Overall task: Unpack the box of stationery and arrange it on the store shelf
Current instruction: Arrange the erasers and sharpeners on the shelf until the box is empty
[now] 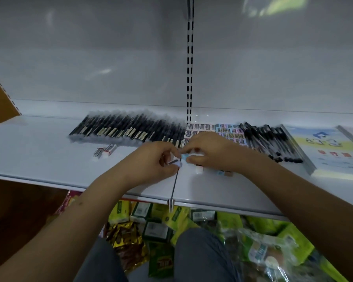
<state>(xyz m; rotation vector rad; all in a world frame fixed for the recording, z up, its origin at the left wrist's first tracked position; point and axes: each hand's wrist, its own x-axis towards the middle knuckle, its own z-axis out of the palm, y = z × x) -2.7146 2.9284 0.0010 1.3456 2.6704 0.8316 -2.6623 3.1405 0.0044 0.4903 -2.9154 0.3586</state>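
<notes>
No legible text: print on the booklet cover [322, 143] and eraser sleeves [201, 127] too blurred to read.

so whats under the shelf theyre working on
Below the white shelf, green and yellow snack packets and gold wrappers lie heaped. The shelf, arms and knees cover the rest.

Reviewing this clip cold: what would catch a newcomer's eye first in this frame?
First, the two bare hands meeting at the middle of the white metal shelf: the left hand and right hand each pinch small white and pale-blue erasers. Behind them, a long row of black pens in clear sleeves fans across the back of the shelf. Below the shelf edge lies a heap of green and yellow packets.
</notes>
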